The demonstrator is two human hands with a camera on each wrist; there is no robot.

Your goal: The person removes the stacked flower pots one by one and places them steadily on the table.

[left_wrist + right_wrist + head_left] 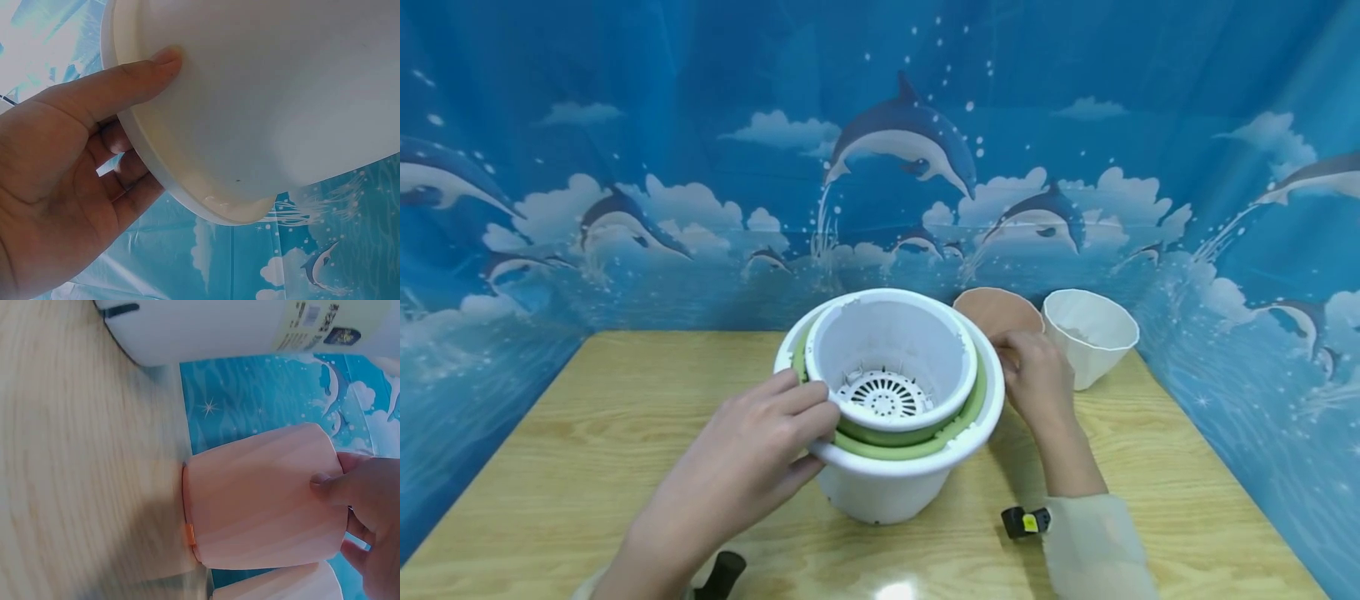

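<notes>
Three flowerpots sit nested at the table's middle: a large white flowerpot (883, 497) outside, a green one (917, 452) within it, and a white one (891, 321) with a slotted bottom innermost. My left hand (767, 429) grips the large pot's rim from the left, fingers over the top. In the left wrist view its thumb (147, 78) presses the outer wall below the rim. Behind the stack on the right stands a terracotta-coloured flowerpot (996, 307). My right hand (1041, 379) holds that pot's rim, thumb (325, 484) on the outside and fingers partly hidden inside.
A faceted white flowerpot (1093, 346) stands right of the terracotta-coloured one, close to it. The wooden table (662, 392) ends at the back against a blue dolphin-print curtain (715, 92). A small black device (1024, 522) sits by my right sleeve.
</notes>
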